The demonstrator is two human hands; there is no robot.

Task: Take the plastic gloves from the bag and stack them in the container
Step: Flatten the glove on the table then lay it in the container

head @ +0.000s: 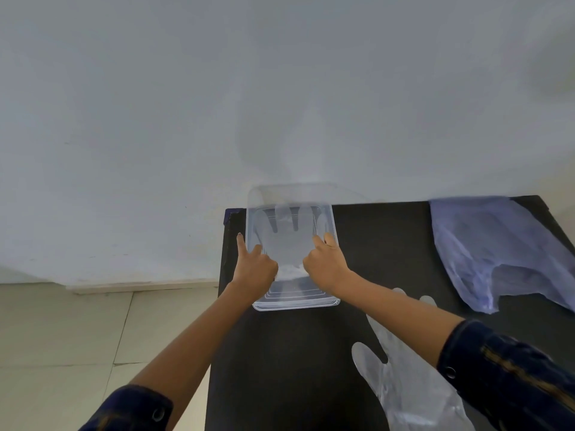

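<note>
A plastic glove (287, 244) lies flat inside the clear container (323, 301), its fingers pointing toward the far wall and its cuff end toward the person. The container sits at the far left corner of the black table (295, 353), with its far end up against the white wall (217, 104). The left hand (256, 267) rests at the container's left edge with the forefinger stretched out along the rim and the other fingers curled, pinching the glove's near left part. The right hand (325, 262) is curled as well, pressing down on the glove's near right part (whether it actually grips the film or only pins it, I cannot tell). A second plastic glove (404, 377) lies loose on the table near the right forearm, partly under it. The pale blue plastic bag (485, 244) lies flattened at the table's far right, well apart from the container. Dark blue sleeves (510, 374) are pushed up both forearms. Beige floor tiles (62, 337) show to the left.
</note>
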